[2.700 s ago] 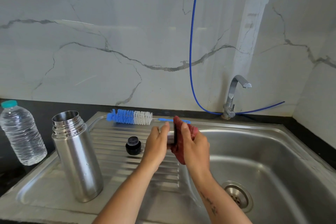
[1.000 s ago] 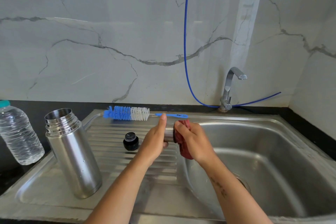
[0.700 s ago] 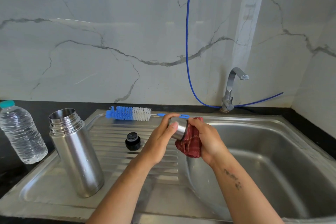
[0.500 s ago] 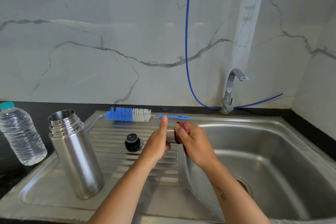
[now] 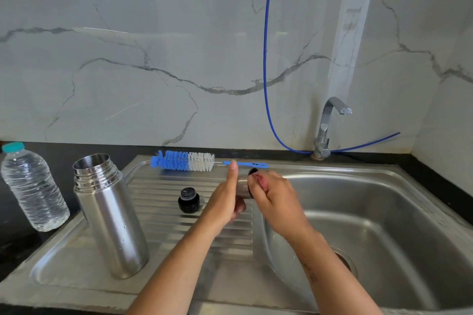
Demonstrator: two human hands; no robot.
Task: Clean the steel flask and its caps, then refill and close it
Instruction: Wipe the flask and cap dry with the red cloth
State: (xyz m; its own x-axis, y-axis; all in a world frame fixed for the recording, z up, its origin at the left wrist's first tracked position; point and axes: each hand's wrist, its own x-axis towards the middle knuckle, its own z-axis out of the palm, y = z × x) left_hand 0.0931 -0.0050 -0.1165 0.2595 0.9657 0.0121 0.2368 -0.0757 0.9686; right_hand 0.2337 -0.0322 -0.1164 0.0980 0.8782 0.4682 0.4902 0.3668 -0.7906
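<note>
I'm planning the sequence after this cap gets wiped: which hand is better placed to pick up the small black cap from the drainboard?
Left, probably. The left hand holding the steel cap sits right beside the black inner cap; the right hand is farther and grips the red cloth.

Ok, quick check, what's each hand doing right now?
Left hand: holds the steel cap, thumb straight up.
Right hand: grips the red cloth, pushed into the cap's mouth.
</note>
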